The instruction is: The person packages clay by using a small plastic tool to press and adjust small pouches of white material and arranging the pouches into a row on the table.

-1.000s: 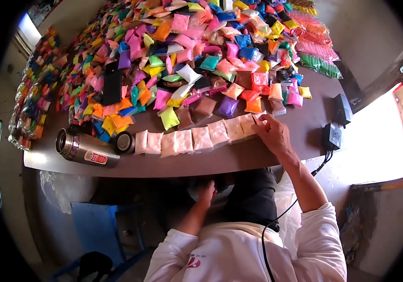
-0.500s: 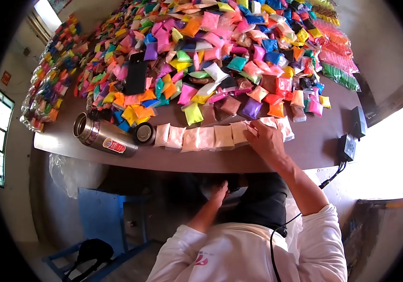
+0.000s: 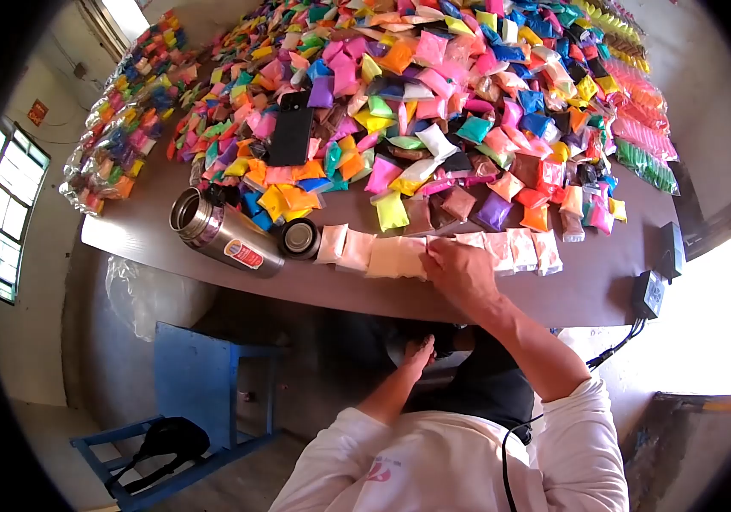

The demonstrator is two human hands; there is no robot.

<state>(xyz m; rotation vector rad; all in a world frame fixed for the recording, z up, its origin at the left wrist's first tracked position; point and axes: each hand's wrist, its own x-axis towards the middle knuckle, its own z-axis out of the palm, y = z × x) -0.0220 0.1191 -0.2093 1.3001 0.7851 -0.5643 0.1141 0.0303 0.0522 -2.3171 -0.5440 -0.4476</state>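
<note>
A row of small pale pink and peach packets lies along the near edge of the table. My right hand is over the middle of this row, its fingers curled and pressed together on one packet, which they mostly hide. More packets of the row show to the right of the hand. Below the table edge, my left hand rests near my lap. It is small and shaded, and its fingers are hard to make out.
A heap of colourful packets covers the back of the brown table. Left of the row are a steel flask and its lid. A black phone lies on the heap. Black boxes with cables sit at the right edge.
The view has shifted, so the table appears farther right and lower. My right hand has moved left along the row, uncovering packets on its right. My left hand stays near my lap.
</note>
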